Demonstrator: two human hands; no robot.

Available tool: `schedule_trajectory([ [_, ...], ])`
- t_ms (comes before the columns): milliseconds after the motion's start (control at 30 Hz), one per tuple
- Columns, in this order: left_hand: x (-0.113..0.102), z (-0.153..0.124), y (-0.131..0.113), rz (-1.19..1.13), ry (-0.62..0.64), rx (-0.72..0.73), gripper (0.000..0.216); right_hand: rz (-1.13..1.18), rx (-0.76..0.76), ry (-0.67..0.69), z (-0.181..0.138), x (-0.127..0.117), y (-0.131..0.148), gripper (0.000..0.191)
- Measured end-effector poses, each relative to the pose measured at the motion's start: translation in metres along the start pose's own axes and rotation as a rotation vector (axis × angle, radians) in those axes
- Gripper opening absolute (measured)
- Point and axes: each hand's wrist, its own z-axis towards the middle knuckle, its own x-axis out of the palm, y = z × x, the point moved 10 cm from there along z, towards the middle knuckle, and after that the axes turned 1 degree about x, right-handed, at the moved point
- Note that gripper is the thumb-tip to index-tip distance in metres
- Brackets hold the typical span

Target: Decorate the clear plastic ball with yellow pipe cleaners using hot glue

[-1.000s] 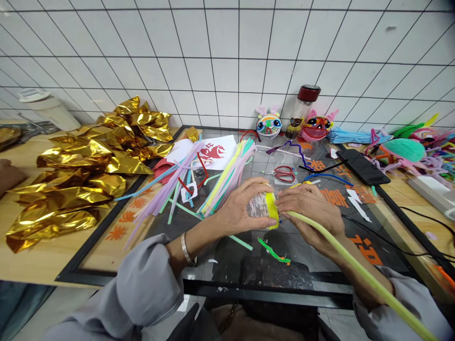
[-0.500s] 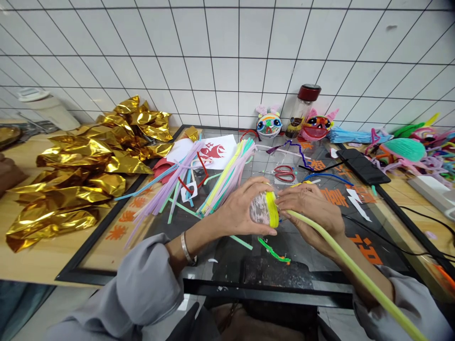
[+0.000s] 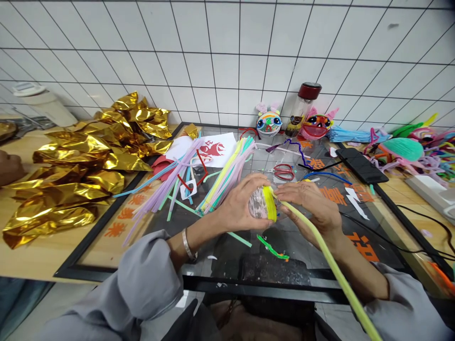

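My left hand (image 3: pixel 239 203) is wrapped round a small clear plastic cup (image 3: pixel 257 204) lying on its side above the dark glass mat (image 3: pixel 220 255). A band of yellow pipe cleaner (image 3: pixel 269 202) is wound round the cup's rim. My right hand (image 3: pixel 311 203) pinches that pipe cleaner right at the cup. Its long yellow-green tail (image 3: pixel 334 270) runs back over my right wrist toward the lower right. Both hands are closed.
A fan of pastel pipe cleaners (image 3: pixel 199 177) lies behind my left hand. Crumpled gold foil (image 3: pixel 81 166) covers the left table. Red scissors (image 3: pixel 283 171), a red paper cutout (image 3: pixel 212 150), two craft faces (image 3: pixel 269 122), a jar (image 3: pixel 301 110) and a phone (image 3: pixel 361 166) lie beyond. Another person's hand (image 3: pixel 9 166) shows at far left.
Both hands and the cup have drifted slightly up and left. The pipe cleaner tail has swung a little lower and steeper. The camera has tipped slightly.
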Motion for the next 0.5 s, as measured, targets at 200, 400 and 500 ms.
schedule_trajectory([
  [200, -0.0014, -0.0004, 0.0069, -0.033, 0.006, -0.055, 0.076, -0.001, 0.016, -0.015, 0.0045, -0.003, 0.0035, 0.017],
  [400, -0.0033, 0.0007, 0.0065, -0.077, 0.032, -0.097, 0.075, 0.007, -0.011, -0.013, 0.007, -0.0056, 0.0074, 0.021],
  [500, -0.0024, 0.001, 0.008, -0.104, 0.06, -0.124, 0.074, 0.012, -0.006, -0.002, 0.0066, -0.005, 0.007, 0.023],
])
